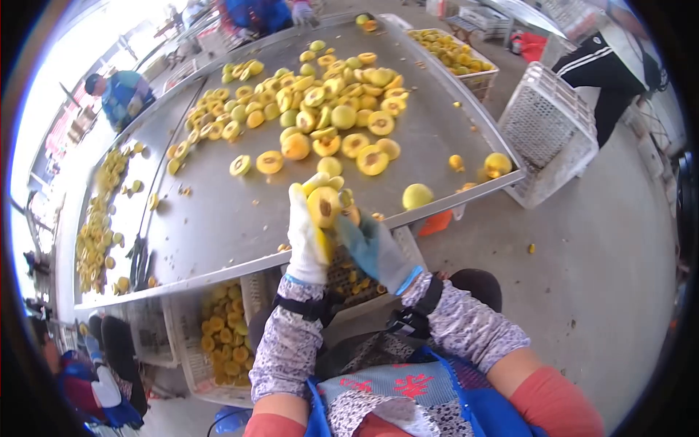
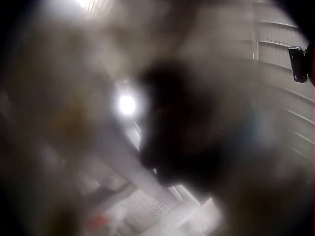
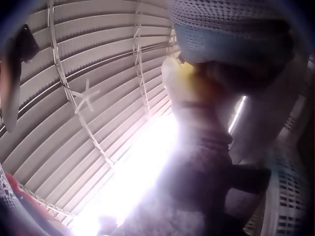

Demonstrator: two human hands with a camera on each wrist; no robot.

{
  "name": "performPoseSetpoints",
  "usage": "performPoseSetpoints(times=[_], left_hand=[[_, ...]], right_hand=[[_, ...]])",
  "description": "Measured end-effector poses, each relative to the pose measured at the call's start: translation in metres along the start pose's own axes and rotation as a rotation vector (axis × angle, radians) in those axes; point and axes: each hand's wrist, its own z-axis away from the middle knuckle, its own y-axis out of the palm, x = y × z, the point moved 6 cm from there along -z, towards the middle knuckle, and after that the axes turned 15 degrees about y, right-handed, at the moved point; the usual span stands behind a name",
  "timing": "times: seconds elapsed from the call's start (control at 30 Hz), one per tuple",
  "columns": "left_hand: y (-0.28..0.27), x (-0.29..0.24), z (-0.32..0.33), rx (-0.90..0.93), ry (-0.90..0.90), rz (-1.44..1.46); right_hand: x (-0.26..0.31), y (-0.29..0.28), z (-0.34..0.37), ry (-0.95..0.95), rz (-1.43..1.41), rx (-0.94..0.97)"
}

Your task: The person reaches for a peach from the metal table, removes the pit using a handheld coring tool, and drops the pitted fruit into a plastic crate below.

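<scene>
In the head view the left hand [image 1: 307,240], in a white glove, grips several yellow fruit halves, a cut half [image 1: 323,207] with a brown centre facing up among them. Close beside it, the right hand [image 1: 375,251] in a blue-and-grey glove has its fingers curled at a smaller fruit piece [image 1: 352,214]. Both hands are above the near edge of the metal table [image 1: 218,233]. The right wrist view shows the blue-grey glove [image 3: 226,46] close up, with the white glove [image 3: 189,93] and blurred yellow fruit below it. The left wrist view is too blurred to tell the hand.
A pile of cut and whole fruit [image 1: 328,95] covers the table's middle; more halves [image 1: 98,226] lie at left. Below the edge stands a crate of halves [image 1: 191,349]. An empty white crate [image 1: 546,124] and a full one [image 1: 477,80] are at right. Other people are around.
</scene>
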Motion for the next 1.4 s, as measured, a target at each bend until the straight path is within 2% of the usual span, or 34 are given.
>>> performPoseSetpoints(times=[0.07,0.1,0.17,0.2,0.27,0.4,0.47,0.6,0.67,0.73,0.8,0.87,0.93,1.0,1.03,1.1,1.13,1.2,1.27,1.33,1.37,1.4], left_hand=[[-0.016,-0.006,-0.007,0.040,0.210,-0.343],[-0.016,-0.008,-0.010,0.033,0.210,-0.354],[-0.018,0.000,-0.008,-0.131,-0.139,0.020],[-0.016,-0.001,-0.006,-0.131,-0.140,0.015],[-0.009,-0.008,-0.002,-0.070,-0.049,-0.136],[0.007,-0.016,0.008,0.010,0.039,-0.222],[0.013,-0.024,0.011,-0.014,0.196,-0.292],[0.000,-0.014,0.010,-0.014,0.134,-0.272],[-0.001,-0.018,0.008,-0.001,0.280,-0.510],[-0.016,0.001,0.001,-0.031,0.197,-0.333],[-0.012,-0.005,-0.001,0.034,0.147,-0.310],[-0.009,-0.009,-0.002,0.109,0.117,-0.349],[-0.007,-0.008,-0.001,0.100,0.052,-0.303],[-0.007,-0.012,-0.002,-0.001,0.125,-0.274],[-0.005,-0.013,-0.002,0.003,0.118,-0.274],[-0.004,-0.017,-0.003,0.012,0.083,-0.218],[-0.007,-0.019,-0.003,0.014,0.080,-0.215],[-0.010,-0.017,-0.004,0.128,-0.029,-0.264],[-0.010,-0.018,-0.006,0.156,-0.029,-0.326],[-0.013,-0.008,-0.007,0.077,0.016,-0.302],[-0.012,-0.007,-0.008,0.099,0.067,-0.292],[-0.013,-0.003,-0.009,0.017,0.097,-0.258]], right_hand=[[0.022,0.000,0.017,-0.477,0.767,-0.310],[0.023,-0.002,0.019,-0.475,0.758,-0.301],[0.026,0.000,0.020,-0.479,0.810,-0.314],[0.030,0.002,0.022,-0.477,0.805,-0.314],[0.027,0.001,0.018,-0.261,0.914,-0.293],[0.010,0.003,0.009,-0.189,0.731,-0.192],[-0.003,0.006,0.004,-0.235,0.648,-0.185],[-0.014,0.008,0.002,-0.145,0.650,-0.133],[-0.003,0.019,0.018,-0.647,1.064,-0.279],[-0.001,0.011,0.009,-0.268,0.503,-0.092],[-0.007,0.014,0.003,-0.148,0.419,-0.010],[-0.023,0.017,-0.003,0.022,0.323,-0.019],[-0.017,0.021,0.007,-0.033,0.254,-0.013],[-0.005,0.025,0.013,0.080,0.053,0.116],[0.008,0.020,0.018,0.084,0.050,0.109],[0.013,0.021,0.026,0.347,0.095,0.359],[0.010,0.019,0.025,0.349,0.095,0.355],[-0.008,0.020,0.022,0.549,0.137,0.402],[-0.013,0.025,0.023,0.481,0.076,0.360],[-0.025,0.026,0.015,0.341,0.160,0.375],[0.000,0.026,0.028,0.470,0.075,0.350],[-0.002,0.025,0.029,0.599,-0.011,0.380]])
